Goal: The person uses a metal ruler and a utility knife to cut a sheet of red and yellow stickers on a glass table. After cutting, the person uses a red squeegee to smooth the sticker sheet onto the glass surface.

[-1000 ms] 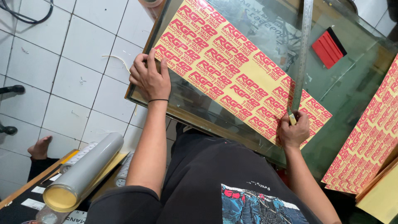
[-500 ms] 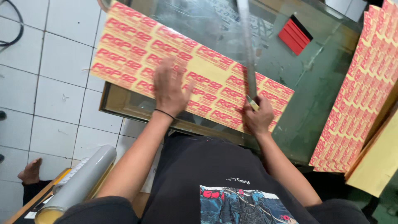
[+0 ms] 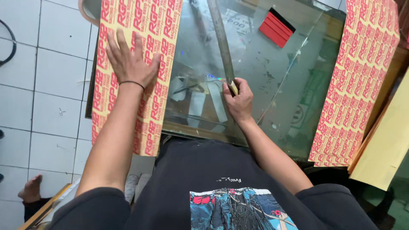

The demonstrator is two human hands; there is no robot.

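My left hand lies flat with fingers spread on a long yellow sticker sheet with red print, which rests along the left edge of the glass table and hangs over its near edge. My right hand is closed around the near end of a long metal ruler and what looks like a small yellowish cutter, on the bare glass in the middle of the table.
A red squeegee lies on the far side of the glass. A stack of matching yellow printed sheets sits on the right, with plain yellow sheets beside it. White tiled floor lies to the left, with someone's bare foot on it.
The sticker sheet has been swung from lying across the table under the ruler to lying along the left edge. My left hand moved with it; my right hand kept the ruler.
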